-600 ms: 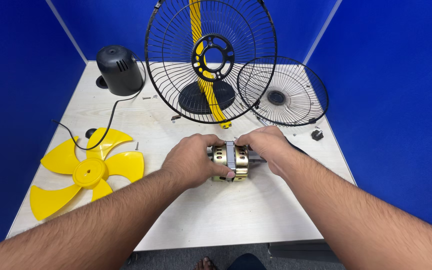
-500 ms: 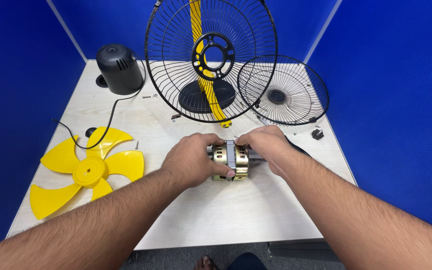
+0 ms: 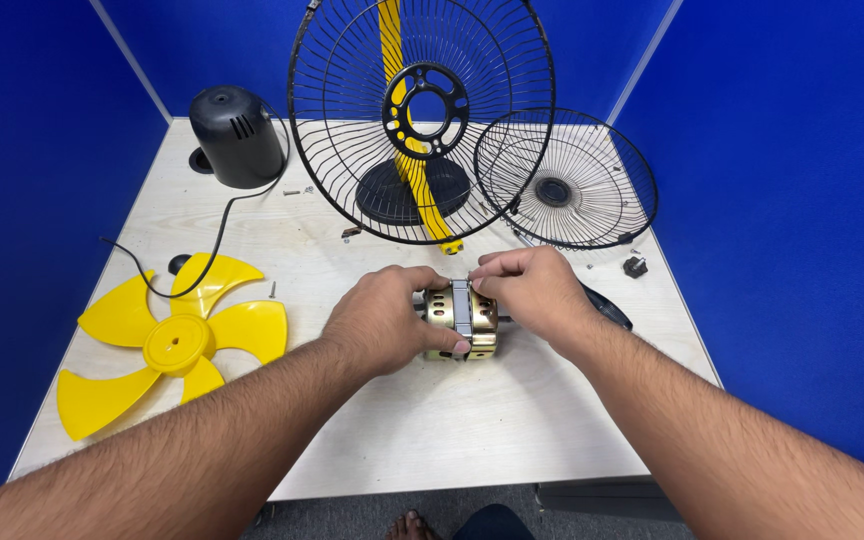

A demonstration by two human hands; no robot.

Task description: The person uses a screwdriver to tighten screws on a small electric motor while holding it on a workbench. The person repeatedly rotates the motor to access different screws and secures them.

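Note:
A gold-coloured fan motor with a grey metal band around its middle lies on the light wooden table, near the centre. My left hand wraps around the motor's left side, thumb under its front. My right hand grips the motor's right end, fingertips on top of the band. A dark handle pokes out from behind my right hand; whether that hand touches it is hidden.
A yellow fan blade lies at the left. A black motor cover with a cord stands at the back left. An upright black rear grille on a yellow stand is behind the motor, a front grille leaning at its right. Small screws lie scattered.

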